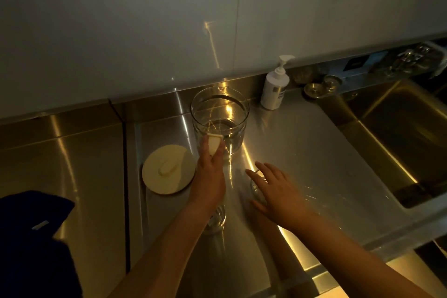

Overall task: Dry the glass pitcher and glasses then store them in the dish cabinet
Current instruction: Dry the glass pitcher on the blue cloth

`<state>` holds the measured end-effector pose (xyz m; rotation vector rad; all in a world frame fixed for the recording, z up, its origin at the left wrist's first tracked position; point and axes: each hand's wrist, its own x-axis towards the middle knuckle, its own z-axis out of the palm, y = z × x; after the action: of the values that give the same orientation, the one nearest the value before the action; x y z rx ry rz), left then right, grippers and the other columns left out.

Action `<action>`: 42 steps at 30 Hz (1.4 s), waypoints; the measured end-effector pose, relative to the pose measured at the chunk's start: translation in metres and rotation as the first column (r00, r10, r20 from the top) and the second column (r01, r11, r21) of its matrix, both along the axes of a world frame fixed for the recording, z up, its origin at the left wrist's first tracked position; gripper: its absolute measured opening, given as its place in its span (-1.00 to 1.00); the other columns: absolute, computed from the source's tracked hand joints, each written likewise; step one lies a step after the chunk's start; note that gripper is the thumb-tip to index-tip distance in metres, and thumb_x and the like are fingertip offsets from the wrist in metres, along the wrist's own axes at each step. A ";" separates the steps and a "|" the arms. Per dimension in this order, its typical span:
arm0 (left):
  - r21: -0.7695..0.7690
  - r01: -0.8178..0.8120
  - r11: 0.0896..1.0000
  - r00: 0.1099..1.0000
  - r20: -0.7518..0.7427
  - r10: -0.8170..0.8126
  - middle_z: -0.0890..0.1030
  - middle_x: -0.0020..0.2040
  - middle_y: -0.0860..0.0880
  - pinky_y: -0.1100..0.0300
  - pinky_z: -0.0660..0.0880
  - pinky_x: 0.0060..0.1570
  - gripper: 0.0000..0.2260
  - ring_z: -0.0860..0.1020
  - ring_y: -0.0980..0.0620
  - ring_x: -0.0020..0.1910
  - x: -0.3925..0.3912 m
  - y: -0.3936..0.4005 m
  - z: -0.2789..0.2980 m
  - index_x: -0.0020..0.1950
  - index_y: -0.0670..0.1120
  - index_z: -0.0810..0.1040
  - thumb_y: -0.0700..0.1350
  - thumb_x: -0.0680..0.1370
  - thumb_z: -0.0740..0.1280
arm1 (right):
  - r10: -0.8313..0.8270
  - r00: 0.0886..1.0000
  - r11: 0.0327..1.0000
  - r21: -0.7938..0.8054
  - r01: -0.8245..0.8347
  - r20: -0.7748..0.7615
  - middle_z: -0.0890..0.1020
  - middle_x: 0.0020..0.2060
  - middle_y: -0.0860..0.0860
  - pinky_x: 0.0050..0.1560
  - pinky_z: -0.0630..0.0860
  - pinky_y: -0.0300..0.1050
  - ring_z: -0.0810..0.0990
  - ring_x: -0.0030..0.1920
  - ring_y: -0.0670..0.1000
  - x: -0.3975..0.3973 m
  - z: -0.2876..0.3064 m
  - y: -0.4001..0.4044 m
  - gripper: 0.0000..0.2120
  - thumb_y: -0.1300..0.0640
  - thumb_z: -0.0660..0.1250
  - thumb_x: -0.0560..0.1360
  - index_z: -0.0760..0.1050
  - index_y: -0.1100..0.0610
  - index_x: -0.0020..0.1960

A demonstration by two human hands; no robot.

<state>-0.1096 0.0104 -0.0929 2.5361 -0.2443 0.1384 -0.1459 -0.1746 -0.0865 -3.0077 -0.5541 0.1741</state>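
A clear glass pitcher (pixel 219 118) stands upright on the steel counter (pixel 302 152), its cream handle toward me. My left hand (pixel 210 174) is closed around that handle. The pitcher's round cream lid (pixel 168 169) lies flat to its left. A small drinking glass (pixel 216 218) stands under my left wrist, partly hidden. My right hand (pixel 275 189) hovers with spread fingers over a second glass (pixel 257 185), which is mostly covered and blurred.
A dark blue cloth (pixel 31 237) lies at the lower left of the counter. A white pump bottle (pixel 275 87) stands by the back wall. A steel sink basin (pixel 406 133) lies to the right, with small metal items behind it.
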 end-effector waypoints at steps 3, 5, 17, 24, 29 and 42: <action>-0.039 0.042 0.998 0.998 -0.035 -0.043 -0.30 0.52 -0.05 0.25 0.43 0.08 -0.31 0.23 -0.13 0.43 -0.012 -0.001 0.006 0.54 0.08 -0.01 -0.33 0.54 0.21 | -0.001 0.999 0.999 0.036 0.002 -0.036 0.27 0.46 0.07 0.35 0.26 0.07 0.26 0.43 0.15 0.003 0.000 0.003 -0.31 -0.23 0.29 0.43 0.19 -0.02 0.48; 0.008 0.052 0.999 0.998 -0.027 -0.052 -0.29 0.52 -0.06 0.18 0.45 0.13 -0.35 0.25 -0.16 0.43 -0.020 -0.003 0.010 0.54 0.01 0.00 -0.30 0.55 0.22 | 0.018 1.000 0.998 0.057 -0.017 -0.015 0.33 0.43 0.08 0.31 0.32 0.05 0.32 0.39 0.15 0.004 0.001 0.005 -0.28 -0.23 0.34 0.39 0.25 0.00 0.46; 0.015 -0.112 0.994 0.977 -0.182 0.113 -0.40 0.41 0.13 0.17 -0.21 0.43 -0.29 -0.33 0.15 0.43 -0.086 -0.051 0.027 0.43 0.08 -0.36 -0.16 0.59 0.16 | 0.369 0.930 0.854 0.396 -0.337 -0.005 0.30 0.43 0.07 0.39 0.27 -0.06 0.28 0.41 0.05 0.032 0.034 -0.022 -0.35 -0.02 0.37 0.47 0.20 0.08 0.48; 0.347 -0.070 0.935 0.986 -0.117 0.117 0.20 0.51 -0.10 -0.01 0.09 0.45 -0.35 0.10 -0.09 0.50 -0.102 -0.093 -0.013 0.48 -0.07 0.19 0.02 0.43 0.31 | 0.685 0.676 0.702 0.005 -0.712 0.272 0.32 0.42 0.18 0.38 0.16 0.06 0.25 0.43 0.19 0.083 0.045 0.009 -0.20 0.26 0.51 0.27 0.26 0.17 0.44; 0.453 -0.092 0.887 0.991 -0.045 0.126 0.17 0.52 -0.12 -0.09 0.15 0.36 -0.40 0.11 -0.13 0.50 -0.107 -0.095 -0.016 0.51 0.01 0.16 0.07 0.47 0.16 | 0.869 0.444 0.485 -0.190 -0.854 0.219 0.17 0.49 0.16 0.40 -0.04 0.06 0.02 0.49 0.17 0.107 0.046 0.037 -0.26 0.37 0.38 0.38 0.19 0.12 0.48; 0.470 -0.173 0.866 0.979 -0.018 0.205 0.31 0.47 -0.07 0.06 0.38 0.22 -0.48 0.31 -0.11 0.41 -0.117 -0.098 -0.009 0.43 0.08 0.32 0.06 0.46 0.06 | 0.940 0.283 0.318 -0.189 -0.929 0.192 0.64 -0.08 0.09 0.02 0.55 0.01 0.59 0.05 0.17 0.123 0.041 0.023 -0.78 0.31 0.44 0.28 0.64 0.16 -0.08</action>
<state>-0.2261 -0.0876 -0.1021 3.0398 0.0056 0.0750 -0.0231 -0.1516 -0.0451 -2.2279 -2.3345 -0.1937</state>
